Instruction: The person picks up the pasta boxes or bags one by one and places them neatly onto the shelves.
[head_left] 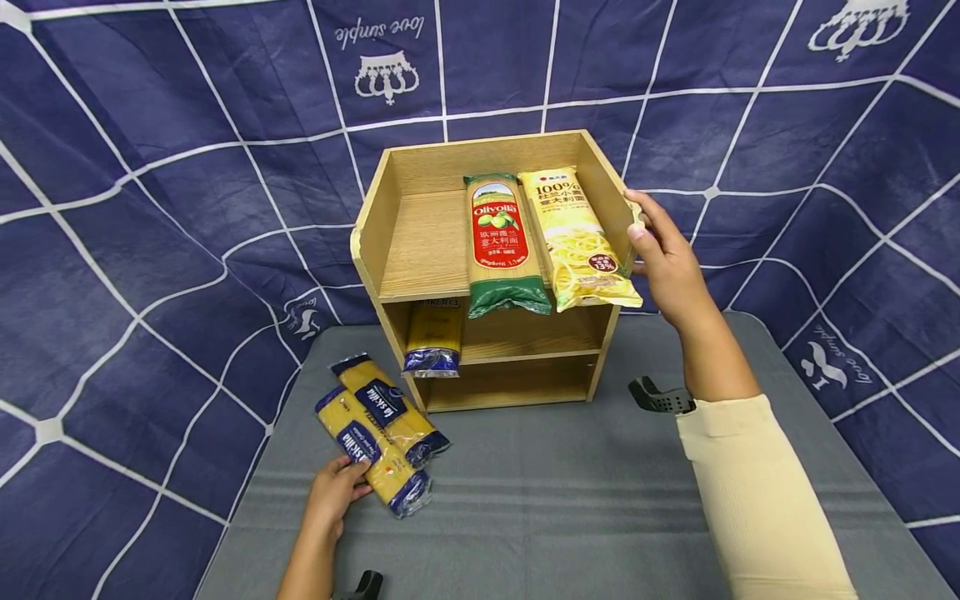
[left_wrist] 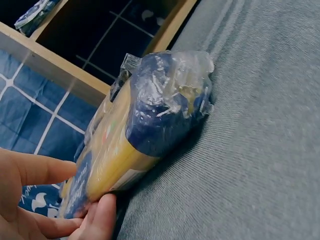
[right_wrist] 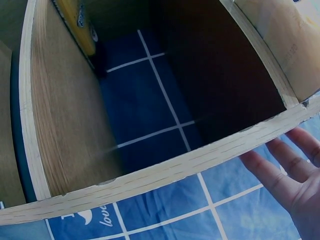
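A wooden shelf unit stands at the back of the grey table. Its top tray holds a red-and-green Olivolla pasta pack and a yellow pasta pack, side by side. A yellow-and-blue pack lies on the middle shelf. Two blue-and-yellow spaghetti packs lie on the table at the left. My left hand holds the near end of the closer pack, thumb and fingers around it. The other pack lies just behind. My right hand is open beside the shelf's upper right wall, fingers straight.
A blue cloth with white lines hangs behind and around the table. The bottom shelf compartment holds nothing. The left part of the top tray is bare wood. Bare grey table lies in front of the shelf.
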